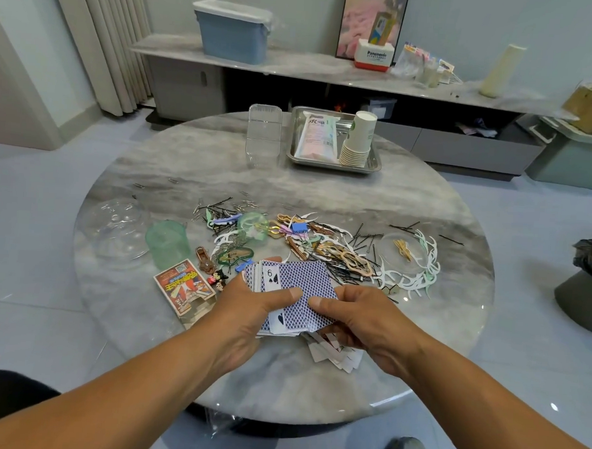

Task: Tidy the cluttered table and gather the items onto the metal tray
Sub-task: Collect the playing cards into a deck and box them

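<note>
Marble table: both hands, left and right, grip card stack, long axis pointing away.

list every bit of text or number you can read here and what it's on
"Panasonic" on the white and red box on the far shelf.
"9" with a spade on a face-up playing card in the deck both hands hold.
Print on the card box, the white packet in the metal tray and the paper cups: too blurred to read.
</note>
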